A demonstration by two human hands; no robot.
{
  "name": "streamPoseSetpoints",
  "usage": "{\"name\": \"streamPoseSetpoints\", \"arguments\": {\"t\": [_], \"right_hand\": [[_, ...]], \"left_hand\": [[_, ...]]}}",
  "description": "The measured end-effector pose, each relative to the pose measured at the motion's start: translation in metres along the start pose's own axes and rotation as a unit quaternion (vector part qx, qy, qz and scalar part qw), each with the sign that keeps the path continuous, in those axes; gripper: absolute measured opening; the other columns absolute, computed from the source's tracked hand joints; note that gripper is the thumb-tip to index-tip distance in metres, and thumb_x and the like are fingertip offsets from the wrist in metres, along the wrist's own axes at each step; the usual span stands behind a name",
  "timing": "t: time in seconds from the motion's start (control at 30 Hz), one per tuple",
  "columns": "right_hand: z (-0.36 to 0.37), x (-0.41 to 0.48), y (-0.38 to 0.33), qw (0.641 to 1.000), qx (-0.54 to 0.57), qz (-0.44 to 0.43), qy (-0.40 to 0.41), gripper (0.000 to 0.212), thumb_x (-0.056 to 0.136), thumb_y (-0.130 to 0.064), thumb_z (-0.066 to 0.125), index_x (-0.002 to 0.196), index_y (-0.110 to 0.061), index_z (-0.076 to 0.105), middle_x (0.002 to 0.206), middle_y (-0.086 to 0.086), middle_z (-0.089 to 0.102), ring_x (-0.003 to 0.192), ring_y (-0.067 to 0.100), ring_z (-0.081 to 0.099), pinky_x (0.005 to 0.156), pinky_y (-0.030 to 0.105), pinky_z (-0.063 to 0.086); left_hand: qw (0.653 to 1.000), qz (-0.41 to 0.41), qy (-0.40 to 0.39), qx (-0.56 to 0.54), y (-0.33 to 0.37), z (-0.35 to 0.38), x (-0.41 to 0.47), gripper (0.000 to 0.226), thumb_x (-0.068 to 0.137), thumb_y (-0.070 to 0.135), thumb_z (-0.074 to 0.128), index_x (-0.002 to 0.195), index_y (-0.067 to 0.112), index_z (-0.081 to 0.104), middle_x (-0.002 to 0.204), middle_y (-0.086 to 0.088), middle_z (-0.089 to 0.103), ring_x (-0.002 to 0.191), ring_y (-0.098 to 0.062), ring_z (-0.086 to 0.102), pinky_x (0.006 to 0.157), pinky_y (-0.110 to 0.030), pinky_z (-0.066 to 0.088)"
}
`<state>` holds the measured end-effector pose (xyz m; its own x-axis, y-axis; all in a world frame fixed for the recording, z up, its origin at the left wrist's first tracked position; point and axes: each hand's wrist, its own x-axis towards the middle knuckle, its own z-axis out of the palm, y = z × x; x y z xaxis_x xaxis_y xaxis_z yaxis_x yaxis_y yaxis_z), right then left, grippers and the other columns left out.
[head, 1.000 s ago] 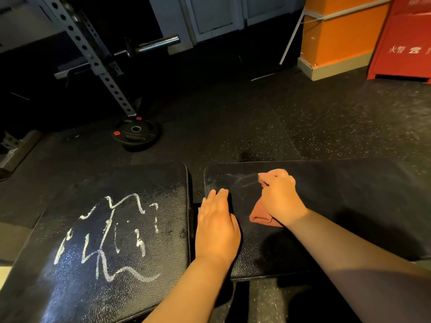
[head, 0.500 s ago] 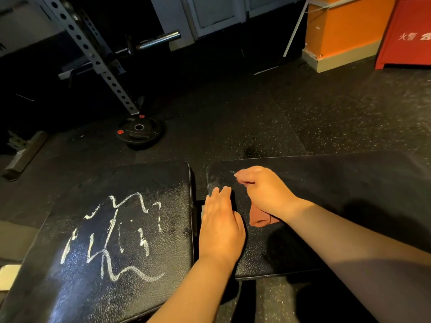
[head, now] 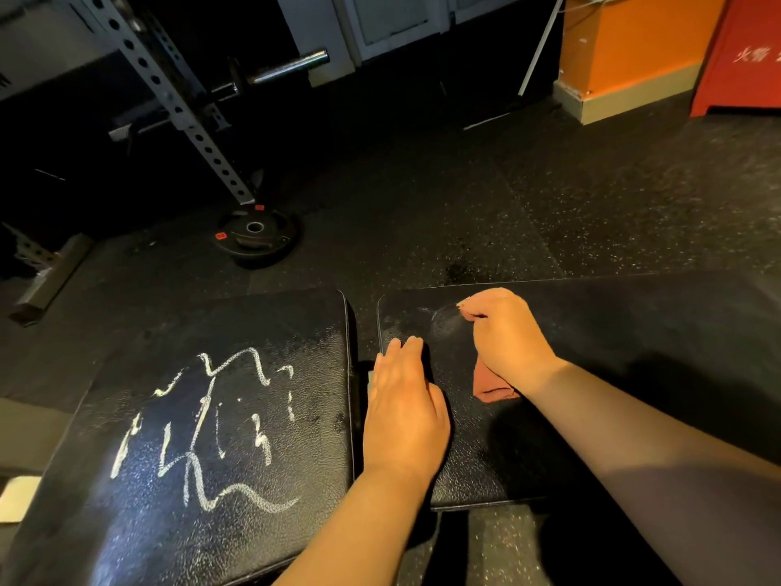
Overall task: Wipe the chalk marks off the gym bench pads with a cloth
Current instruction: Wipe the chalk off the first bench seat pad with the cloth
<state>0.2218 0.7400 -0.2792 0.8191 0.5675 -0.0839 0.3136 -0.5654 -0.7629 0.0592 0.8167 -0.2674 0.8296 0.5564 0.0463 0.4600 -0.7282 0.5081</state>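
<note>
Two black bench pads lie side by side. The left pad (head: 296,332) carries bold white chalk marks (head: 203,429). On the right pad (head: 634,332) only a faint chalk smear (head: 443,325) shows near its far left corner. My right hand (head: 505,336) grips a reddish cloth (head: 490,382) and presses it on the right pad beside the smear; most of the cloth is hidden under the hand. My left hand (head: 403,412) lies flat, fingers straight, on the left edge of the right pad.
A black weight plate (head: 255,236) lies on the rubber floor beyond the pads, at the foot of a perforated rack upright (head: 169,90) with a barbell end (head: 287,67). An orange pillar (head: 634,48) and a red box (head: 748,57) stand at the far right.
My right hand slid the cloth left across the right pad and then a little back to the right. The left hand has stayed in place.
</note>
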Motion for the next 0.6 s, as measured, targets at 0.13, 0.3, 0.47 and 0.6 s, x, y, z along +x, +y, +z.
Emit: {"name": "streamPoseSetpoints", "arguments": {"t": [0.13, 0.3, 0.47, 0.6], "right_hand": [[0.01, -0.005, -0.015, 0.99, 0.008, -0.14, -0.035, 0.032, 0.092, 0.004, 0.049, 0.102, -0.008, 0.078, 0.112, 0.001, 0.067, 0.111, 0.015, 0.061, 0.099, 0.025, 0.045], [0.008, 0.0, -0.006, 0.995, -0.001, -0.08, 0.052, 0.028, 0.09, 0.007, 0.052, 0.1, -0.003, 0.077, 0.105, 0.014, 0.069, 0.104, 0.029, 0.061, 0.091, 0.032, 0.044], [0.015, 0.001, -0.016, 0.992, -0.005, -0.113, -0.052, 0.038, 0.092, 0.006, 0.048, 0.11, -0.013, 0.076, 0.124, 0.001, 0.064, 0.115, 0.018, 0.06, 0.104, 0.033, 0.047], [0.009, 0.006, -0.006, 0.998, -0.005, -0.059, -0.004, 0.033, 0.094, 0.005, 0.048, 0.11, -0.007, 0.074, 0.12, 0.004, 0.065, 0.114, 0.021, 0.06, 0.099, 0.025, 0.044]], "left_hand": [[1.0, 0.009, 0.002, 0.002, -0.001, 0.001, 0.001, 0.055, 0.101, 0.014, 0.04, 0.154, 0.018, 0.029, 0.163, -0.005, 0.026, 0.153, -0.017, 0.009, 0.125, -0.037, 0.01], [1.0, 0.019, 0.007, 0.008, -0.007, 0.006, 0.002, 0.055, 0.1, 0.016, 0.04, 0.154, 0.018, 0.03, 0.161, -0.005, 0.03, 0.153, -0.016, 0.011, 0.126, -0.036, 0.009], [1.0, 0.017, 0.007, 0.004, -0.004, 0.002, 0.001, 0.055, 0.101, 0.014, 0.04, 0.155, 0.017, 0.029, 0.162, -0.003, 0.026, 0.153, -0.015, 0.008, 0.126, -0.033, 0.007], [1.0, 0.019, 0.009, 0.002, -0.003, 0.001, 0.0, 0.055, 0.101, 0.015, 0.039, 0.155, 0.019, 0.028, 0.163, -0.002, 0.025, 0.153, -0.013, 0.007, 0.126, -0.032, 0.006]]}}
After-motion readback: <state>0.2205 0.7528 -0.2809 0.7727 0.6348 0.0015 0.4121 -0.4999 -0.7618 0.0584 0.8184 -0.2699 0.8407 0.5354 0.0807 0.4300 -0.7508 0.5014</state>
